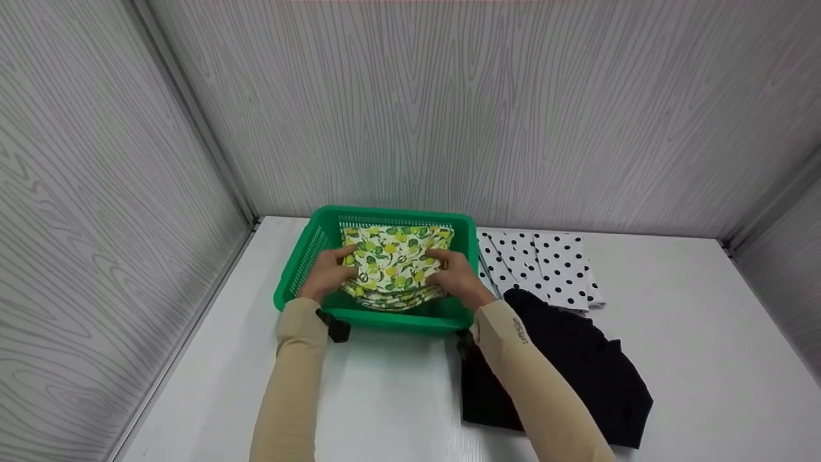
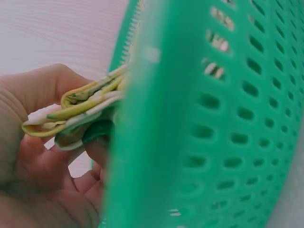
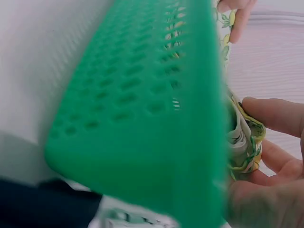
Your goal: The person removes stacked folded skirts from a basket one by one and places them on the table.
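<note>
Lemon-print cloth [image 1: 396, 263], folded into a flat, roughly square stack, sits in the green plastic basket [image 1: 301, 256] at the back of the white table [image 1: 693, 333]. Its ground is white, crowded with yellow lemons and dark green leaves, and several layered edges show along its near side. The left wrist view shows those layers as thin bands of yellow, white and green, pressed together at the fold.

Left hand [image 1: 328, 273] grips the cloth's left edge, thumb on top and fingers curled beneath, just inside the basket's left wall. Right hand [image 1: 457, 274] pinches the right edge the same way, the layers caught between thumb and fingers, as the right wrist view shows close up. Both hands are clasped on the cloth, one at each side. Whether the stack rests on the basket floor or is held a little above it cannot be told.

The basket has perforated walls and a solid rim. Just to its right lies a white cloth with black polka dots [image 1: 545, 263], spread flat, and nearer the person a crumpled black garment [image 1: 577, 372] that overlaps the dotted cloth's near edge. Both forearms wear beige sleeves [image 1: 295, 378]. Grey wood-grain panels [image 1: 449, 109] enclose the table on three sides
</note>
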Tool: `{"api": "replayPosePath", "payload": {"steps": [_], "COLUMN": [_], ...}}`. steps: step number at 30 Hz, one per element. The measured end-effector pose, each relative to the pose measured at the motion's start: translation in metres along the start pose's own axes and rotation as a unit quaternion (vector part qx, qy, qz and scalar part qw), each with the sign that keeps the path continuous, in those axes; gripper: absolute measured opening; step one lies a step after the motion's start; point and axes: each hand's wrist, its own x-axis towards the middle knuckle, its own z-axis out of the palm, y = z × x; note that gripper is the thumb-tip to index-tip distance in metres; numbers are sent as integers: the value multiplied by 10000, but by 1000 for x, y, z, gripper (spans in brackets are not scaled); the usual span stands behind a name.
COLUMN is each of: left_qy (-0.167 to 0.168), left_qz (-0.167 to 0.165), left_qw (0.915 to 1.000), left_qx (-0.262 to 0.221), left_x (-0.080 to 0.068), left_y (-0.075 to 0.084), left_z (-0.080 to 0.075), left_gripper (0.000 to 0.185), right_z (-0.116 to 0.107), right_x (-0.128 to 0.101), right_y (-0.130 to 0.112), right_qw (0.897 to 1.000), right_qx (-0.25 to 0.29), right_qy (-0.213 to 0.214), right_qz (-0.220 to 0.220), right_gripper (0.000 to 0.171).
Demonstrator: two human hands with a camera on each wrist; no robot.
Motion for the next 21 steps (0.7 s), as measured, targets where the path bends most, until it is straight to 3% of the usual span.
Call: {"api": "replayPosePath", "payload": {"steps": [10,21], "left_qy": [79,118], "left_qz": [377,738], "left_qw": [9989,9963], "left_qx": [-253,-429], "left_x": [-9,-14], "left_y": [23,39], "left_z": [9,26], "left_gripper": [67,67], "right_z": [-29,-58], "right_x": [-15,-35], "right_y": [-6,-7], "right_qw": [9993,9965], "right_qx": [105,-175], "right_qy": [22,133], "right_qz": [-353,-808], "right_gripper": [65,63]}}
